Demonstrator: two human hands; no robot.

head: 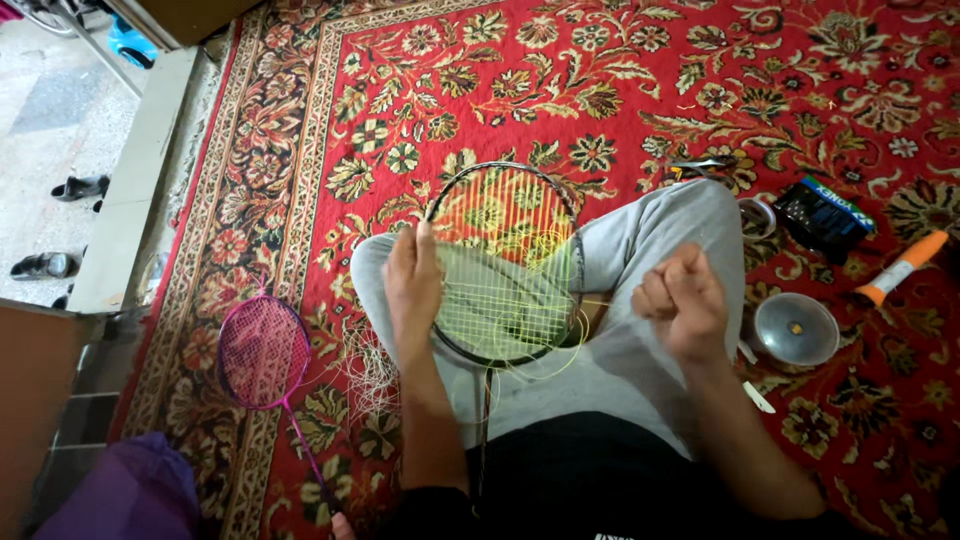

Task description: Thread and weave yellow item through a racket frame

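A black-framed badminton racket (500,180) lies across my lap, its head strung with yellow-green string (505,290). My left hand (412,285) rests flat on the left side of the racket head, fingers pressing the strings and frame. My right hand (685,300) is closed in a fist to the right of the racket, above my grey-trousered knee, gripping a loose end of the yellow-green string that runs from the frame.
A pink racket (262,352) lies on the red patterned carpet (620,70) at left, beside a tangle of cut string (370,370). At right are a round metal lid (796,328), a black packet (822,215), an orange-handled tool (903,268), scissors (700,166). Shoes (78,187) sit beyond the doorstep.
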